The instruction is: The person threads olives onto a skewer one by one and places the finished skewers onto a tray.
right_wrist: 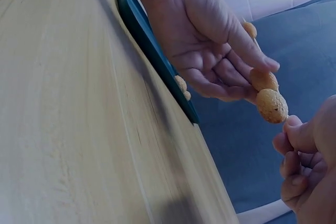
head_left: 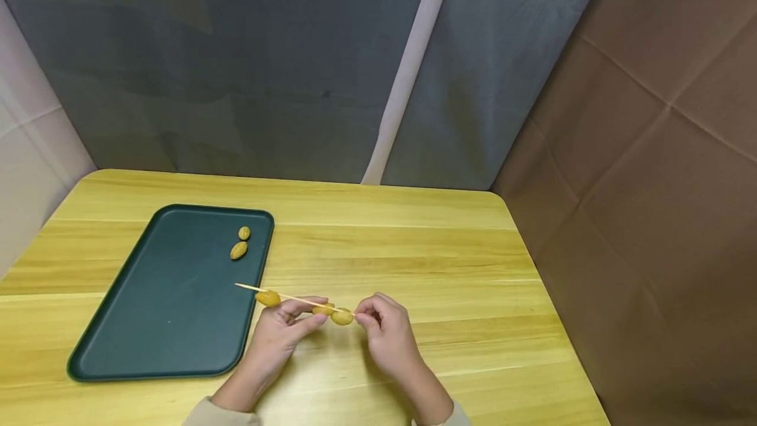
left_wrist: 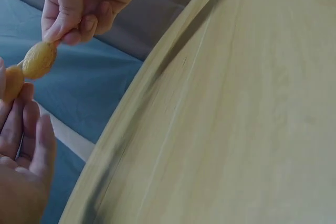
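A thin wooden skewer [head_left: 298, 299] is held above the table, its pointed end to the left. My left hand [head_left: 276, 332] pinches a yellow-brown oval ball [right_wrist: 264, 80], like fried food, between thumb and fingers. Against that one, nearer the skewer's right end, sits a second ball [head_left: 342, 317] with a rough crust. A third ball [head_left: 268, 298] is further along towards the point, apart from the other two. With thumb and fingertips, my right hand [head_left: 390, 335] pinches the right end of the skewer, just beyond the second ball.
On the left of the wooden table [head_left: 461, 255] lies a dark green tray [head_left: 171, 301]. Two more brown balls [head_left: 239, 250] rest near its right side. Grey cloth [head_left: 266, 71] hangs behind the table, and brown cloth [head_left: 662, 215] hangs along the right.
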Motion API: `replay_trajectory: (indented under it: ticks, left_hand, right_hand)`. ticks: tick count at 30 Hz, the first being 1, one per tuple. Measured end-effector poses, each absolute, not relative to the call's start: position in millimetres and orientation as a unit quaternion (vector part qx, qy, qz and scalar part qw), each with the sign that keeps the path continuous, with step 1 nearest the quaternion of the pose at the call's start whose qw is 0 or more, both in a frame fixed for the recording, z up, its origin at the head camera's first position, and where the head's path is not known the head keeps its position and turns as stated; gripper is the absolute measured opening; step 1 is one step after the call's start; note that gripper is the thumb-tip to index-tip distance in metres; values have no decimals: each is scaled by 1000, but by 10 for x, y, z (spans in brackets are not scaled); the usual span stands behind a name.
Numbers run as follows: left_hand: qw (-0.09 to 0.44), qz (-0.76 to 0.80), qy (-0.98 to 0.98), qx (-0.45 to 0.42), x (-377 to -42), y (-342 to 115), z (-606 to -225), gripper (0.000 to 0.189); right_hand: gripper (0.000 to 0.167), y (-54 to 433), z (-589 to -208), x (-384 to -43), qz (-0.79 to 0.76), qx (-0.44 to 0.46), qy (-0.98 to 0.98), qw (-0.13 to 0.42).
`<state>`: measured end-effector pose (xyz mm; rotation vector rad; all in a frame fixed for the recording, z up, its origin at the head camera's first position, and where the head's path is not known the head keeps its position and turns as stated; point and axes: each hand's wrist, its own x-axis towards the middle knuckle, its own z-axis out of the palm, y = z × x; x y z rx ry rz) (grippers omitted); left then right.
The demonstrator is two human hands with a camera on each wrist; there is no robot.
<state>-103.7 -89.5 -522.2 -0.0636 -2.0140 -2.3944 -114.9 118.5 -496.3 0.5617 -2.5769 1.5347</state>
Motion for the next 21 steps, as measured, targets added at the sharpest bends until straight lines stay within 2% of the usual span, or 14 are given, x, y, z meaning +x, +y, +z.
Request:
replay_trajectory:
  ticks: [10,21]
  left_hand:
    - [23,-810,-585,-21,-1034,-1204,-5284,17]
    - [30,-818,-569,72,-1056,-1246,-5194,16]
  right_hand:
    - [7,1312,-4997,-1177,484,178,-854,64]
    - [6,1336,-5059,-1199,479,182,-855,76]
